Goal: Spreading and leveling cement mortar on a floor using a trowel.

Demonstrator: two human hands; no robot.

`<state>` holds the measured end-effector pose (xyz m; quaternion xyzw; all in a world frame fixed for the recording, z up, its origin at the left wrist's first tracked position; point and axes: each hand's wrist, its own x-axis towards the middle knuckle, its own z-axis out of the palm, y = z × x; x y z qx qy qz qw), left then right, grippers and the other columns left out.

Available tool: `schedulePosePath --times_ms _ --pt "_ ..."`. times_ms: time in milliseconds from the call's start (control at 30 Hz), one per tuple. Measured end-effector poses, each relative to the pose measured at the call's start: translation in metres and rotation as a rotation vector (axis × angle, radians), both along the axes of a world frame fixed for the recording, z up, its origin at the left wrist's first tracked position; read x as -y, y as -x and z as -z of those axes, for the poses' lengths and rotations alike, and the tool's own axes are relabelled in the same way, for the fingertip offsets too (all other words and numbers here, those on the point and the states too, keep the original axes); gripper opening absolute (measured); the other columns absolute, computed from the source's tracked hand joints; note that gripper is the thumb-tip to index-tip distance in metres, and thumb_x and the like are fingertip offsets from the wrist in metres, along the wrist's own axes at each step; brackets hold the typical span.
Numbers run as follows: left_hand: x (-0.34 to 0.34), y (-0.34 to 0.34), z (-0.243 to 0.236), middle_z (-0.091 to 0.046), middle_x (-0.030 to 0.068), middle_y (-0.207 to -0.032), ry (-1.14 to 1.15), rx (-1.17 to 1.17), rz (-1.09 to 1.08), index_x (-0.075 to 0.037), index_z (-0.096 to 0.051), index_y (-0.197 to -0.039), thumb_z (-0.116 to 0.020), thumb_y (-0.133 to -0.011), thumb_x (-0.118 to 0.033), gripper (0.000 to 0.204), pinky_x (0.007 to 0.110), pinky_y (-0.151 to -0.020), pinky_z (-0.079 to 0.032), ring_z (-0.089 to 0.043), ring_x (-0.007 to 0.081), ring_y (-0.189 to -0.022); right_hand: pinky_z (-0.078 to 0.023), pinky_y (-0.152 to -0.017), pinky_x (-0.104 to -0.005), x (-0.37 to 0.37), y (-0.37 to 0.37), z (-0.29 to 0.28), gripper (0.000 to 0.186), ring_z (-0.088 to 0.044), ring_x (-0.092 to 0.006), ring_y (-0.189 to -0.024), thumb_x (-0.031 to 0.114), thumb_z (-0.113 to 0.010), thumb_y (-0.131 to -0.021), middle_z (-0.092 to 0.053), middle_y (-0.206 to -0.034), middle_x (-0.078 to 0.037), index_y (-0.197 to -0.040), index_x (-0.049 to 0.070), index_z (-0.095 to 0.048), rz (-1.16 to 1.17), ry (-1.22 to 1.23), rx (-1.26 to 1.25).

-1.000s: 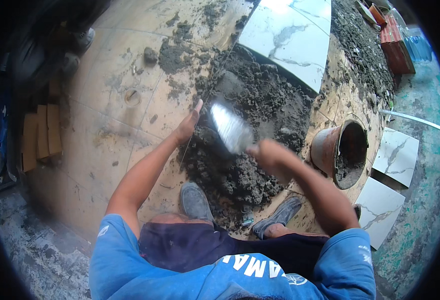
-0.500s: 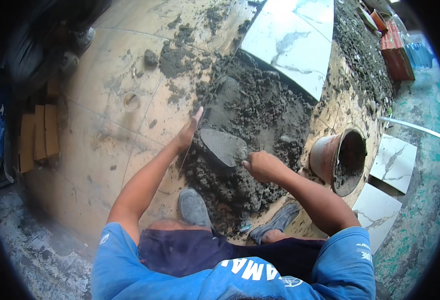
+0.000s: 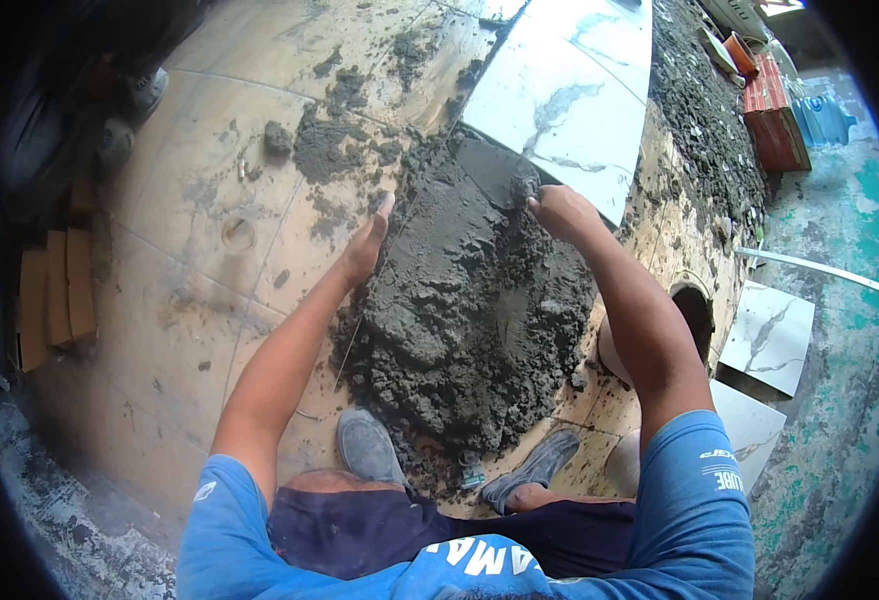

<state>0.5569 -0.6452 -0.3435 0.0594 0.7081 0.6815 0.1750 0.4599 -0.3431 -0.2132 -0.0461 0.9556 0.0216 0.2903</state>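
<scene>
Grey wet mortar (image 3: 460,310) lies in a thick bed over the tan tiled floor in front of my shoes. At its far end my right hand (image 3: 566,213) is closed around the handle of a trowel (image 3: 495,168), whose mortar-smeared blade rests flat on the bed beside the laid white marbled tiles (image 3: 565,95). My left hand (image 3: 368,245) is held edge-on at the bed's left side with fingers stretched out, and nothing shows in it. A thin string runs along that side, close to the left hand.
A mortar-stained bucket (image 3: 698,312) stands at right, partly behind my right forearm. Loose marbled tiles (image 3: 768,338) lie beyond it. A red box (image 3: 775,125) and a blue water bottle (image 3: 828,120) are far right. Cardboard pieces (image 3: 57,295) and another person's shoes (image 3: 118,140) are left.
My right hand has carried the trowel away from me to the far end of the mortar, next to the white tiles. Mortar near the middle looks smoother. My left hand stays at the left edge.
</scene>
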Motion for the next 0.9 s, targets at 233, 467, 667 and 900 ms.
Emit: schedulePosePath --times_ms 233,467,667,900 --pt "-0.009 0.032 -0.001 -0.012 0.0194 -0.155 -0.063 0.008 -0.006 0.004 -0.011 -0.147 -0.011 -0.090 -0.069 0.093 0.036 -0.116 -0.007 -0.008 0.0288 -0.144 -0.049 -0.085 -0.0447 -0.008 0.000 -0.005 0.043 -0.062 -0.0363 -0.098 0.040 -0.047 -0.095 -0.065 -0.103 -0.021 -0.102 0.000 -0.064 0.030 -0.006 0.043" --pt "-0.031 0.114 -0.003 -0.009 0.0216 -0.154 -0.105 0.096 0.013 0.004 -0.006 -0.147 -0.003 -0.086 -0.073 0.098 0.036 -0.117 -0.005 -0.007 0.0297 -0.144 -0.050 -0.081 -0.0433 0.025 0.012 -0.038 0.048 -0.064 -0.0349 -0.092 0.039 -0.045 -0.097 -0.065 -0.095 -0.025 -0.100 -0.006 -0.062 0.068 0.011 0.173" --pt "-0.020 0.099 -0.013 -0.009 0.0222 -0.154 -0.254 0.136 -0.086 0.007 -0.005 -0.146 -0.006 -0.086 -0.073 0.099 0.035 -0.117 -0.009 -0.008 0.0295 -0.144 -0.052 -0.070 -0.0387 0.080 0.067 -0.100 0.038 -0.065 -0.0223 -0.078 0.033 -0.046 -0.095 -0.068 -0.084 -0.014 -0.091 0.001 -0.065 -0.321 -0.320 0.155" --pt "0.024 0.048 0.007 -0.018 0.0215 -0.153 -0.319 0.113 -0.262 0.005 -0.010 -0.146 -0.013 -0.092 -0.067 0.090 0.035 -0.116 -0.011 -0.015 0.0281 -0.143 -0.054 -0.079 -0.0447 0.200 0.125 -0.073 0.033 -0.064 -0.0291 -0.099 0.017 -0.060 -0.082 -0.065 -0.113 -0.010 -0.113 0.010 -0.066 -0.475 -0.717 0.275"
